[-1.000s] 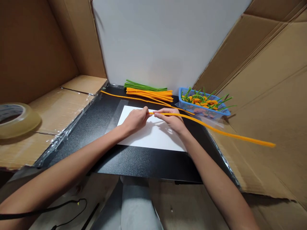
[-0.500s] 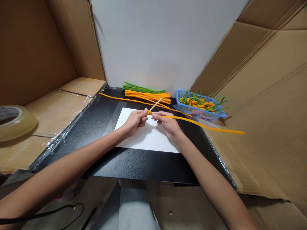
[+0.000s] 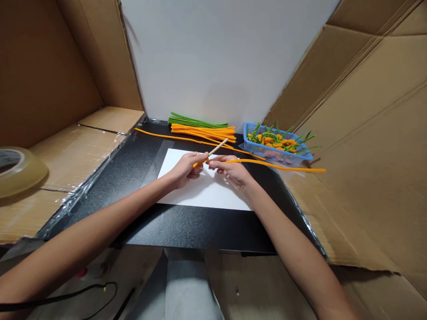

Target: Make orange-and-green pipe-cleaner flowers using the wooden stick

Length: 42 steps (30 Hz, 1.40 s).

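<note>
Left hand (image 3: 187,170) pinching pale stick (image 3: 219,146), right hand (image 3: 234,172) pinching orange pipe cleaner (image 3: 283,167), over white sheet (image 3: 203,198)

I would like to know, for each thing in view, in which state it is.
Left hand: closed on the stick
Right hand: pinching the held strand
Stick: slanted, tip free
Held strand: bent near stick, far end free
White sheet: flat, partly hidden
Green bundle: lying together
Orange bundle: lying, ends slightly spread
Loose strand: lying, unheld
Blue basket: upright, holding orange-and-green pieces
Tape roll: lying flat, partly out of picture
</note>
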Available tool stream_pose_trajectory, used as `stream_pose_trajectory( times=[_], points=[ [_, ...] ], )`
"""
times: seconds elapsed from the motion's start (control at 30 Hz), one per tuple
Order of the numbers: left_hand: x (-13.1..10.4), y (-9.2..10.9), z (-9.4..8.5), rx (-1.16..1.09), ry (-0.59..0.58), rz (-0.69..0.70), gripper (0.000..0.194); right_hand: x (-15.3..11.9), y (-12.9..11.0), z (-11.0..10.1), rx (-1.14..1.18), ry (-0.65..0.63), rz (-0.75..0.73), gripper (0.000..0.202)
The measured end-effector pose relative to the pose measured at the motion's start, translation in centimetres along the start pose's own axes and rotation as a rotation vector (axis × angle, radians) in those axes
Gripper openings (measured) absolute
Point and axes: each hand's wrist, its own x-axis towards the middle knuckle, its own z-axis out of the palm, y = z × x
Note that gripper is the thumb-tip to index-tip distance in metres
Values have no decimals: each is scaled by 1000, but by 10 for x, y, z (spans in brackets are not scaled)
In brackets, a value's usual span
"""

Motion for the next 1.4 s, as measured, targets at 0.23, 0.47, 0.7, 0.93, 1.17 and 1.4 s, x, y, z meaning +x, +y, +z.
stream_pose_trajectory(
  times=[0.23,0.47,0.7,0.93,1.17,1.4],
  points=[
    [1,2,-8,123,-133,19,37,-2,-5,-9,7,-47,42,24],
    [-11,12,-15,811,-319,293,32,-4,-9,-28,-159,-221,105,29],
    [-11,9,-15,1182,-308,405,31,-6,-13,-26,-308,-183,77,26],
    [-4,1,-20,1478,-188,485,27,-11,-17,-14,-430,1,8,23],
    [0,-4,-23,1548,-82,481,30,-11,-15,2,-243,100,70,27],
    [3,-9,-23,1322,161,549,20,-10,-11,8,-72,55,13,30]
  ],
)
